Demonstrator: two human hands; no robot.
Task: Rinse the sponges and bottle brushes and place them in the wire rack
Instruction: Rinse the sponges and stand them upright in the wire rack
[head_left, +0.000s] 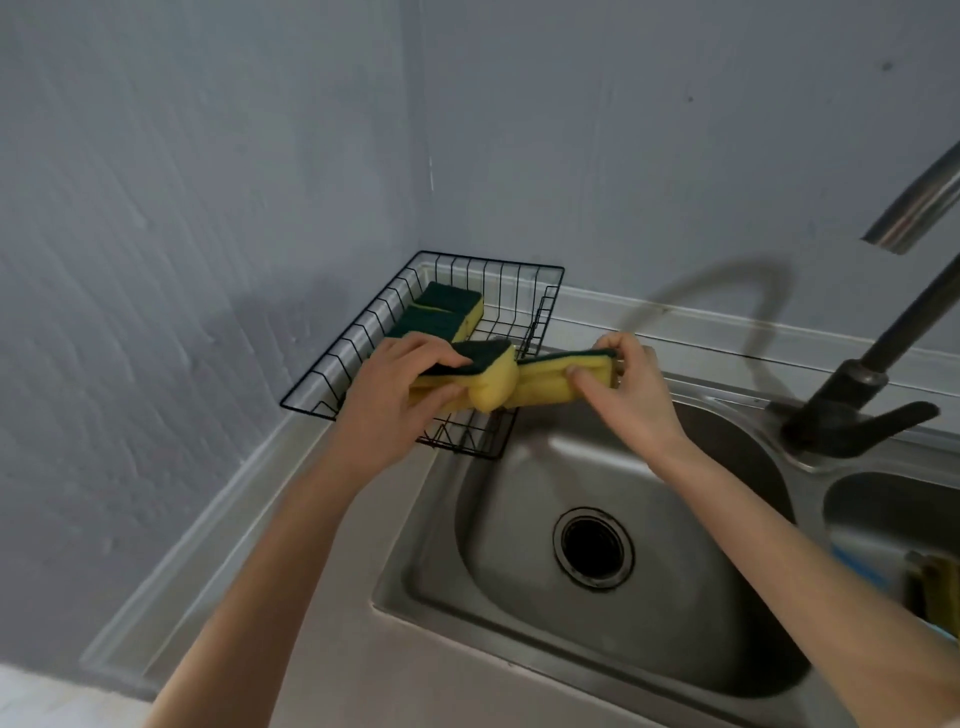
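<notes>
A black wire rack (363, 332) sits on the steel counter (332, 597) in the corner where the 2 grey walls meet, its right end reaching the left rim of the sink. Inside it, toward the far left corner of the rack, 2 sponges (441, 314) with yellow bodies and dark green scouring faces lie side by side, touching each other, green faces up. Over the near right part of the rack the left hand (395, 387) has its fingers curled over the green top and its thumb under the yellow foam of a held sponge stack (485, 382), which looks like 2 sponges pressed together, though how many are in the grip cannot be told for sure. The stack bends in the middle and spans from above the rack to above the far left corner of the sink basin (519, 519). The right hand (631, 392) pinches the stack's right end, thumb on the yellow side and fingers wrapped over the top. Below, the basin's round drain (594, 546) is open and dark. At the right, a dark faucet (862, 395) rises from the sink's far edge, and a 2nd basin (883, 499) holds something blurred blue and yellow.
</notes>
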